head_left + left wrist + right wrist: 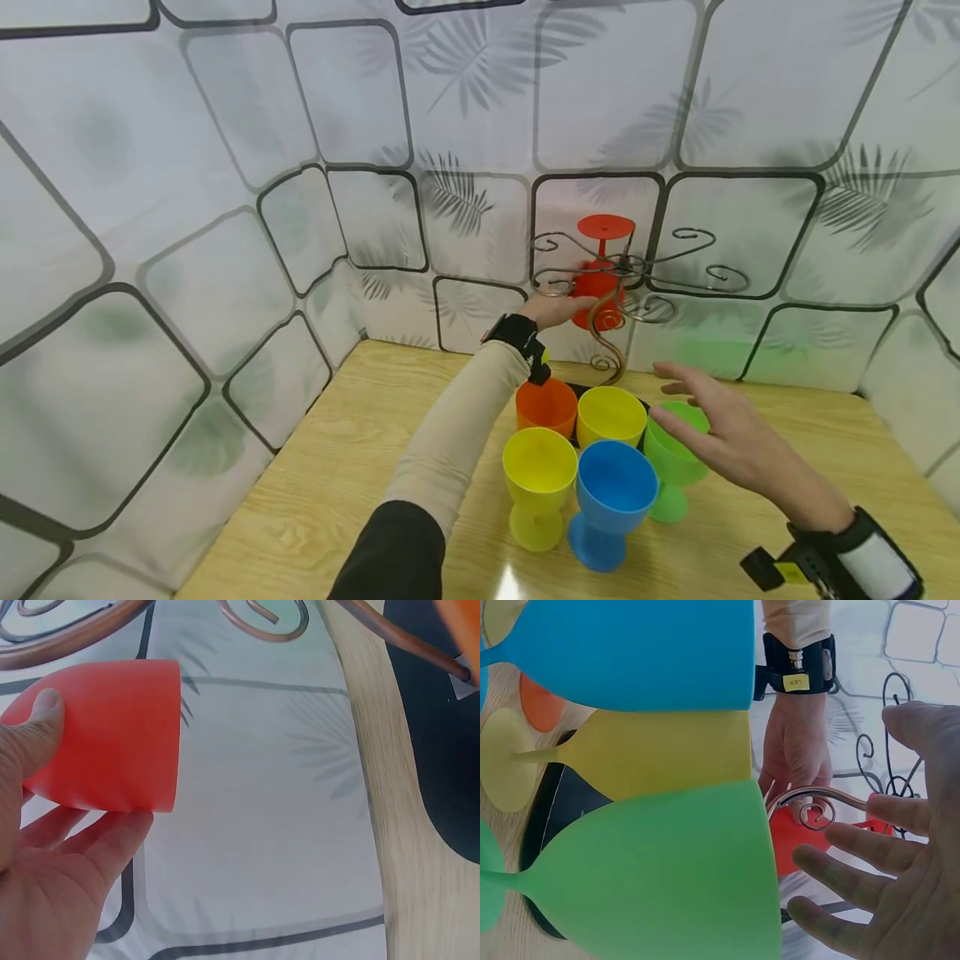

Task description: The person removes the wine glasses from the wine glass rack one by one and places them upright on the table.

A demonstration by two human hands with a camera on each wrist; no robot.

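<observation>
The red goblet (597, 283) hangs upside down in the wire rack (626, 275) at the far side of the bench (315, 467), foot up, bowl down. The left hand (551, 310) has its grip on the bowl, thumb on one side and fingers beneath. It looks like thin, smooth plastic: light, stiff and a little slippery, so the wide bowl seems a surer hold than the narrow stem. The right hand (723, 433) hovers released, fingers spread, above the green goblet (671, 467), near the blue goblet (611, 500) and two yellow ones.
</observation>
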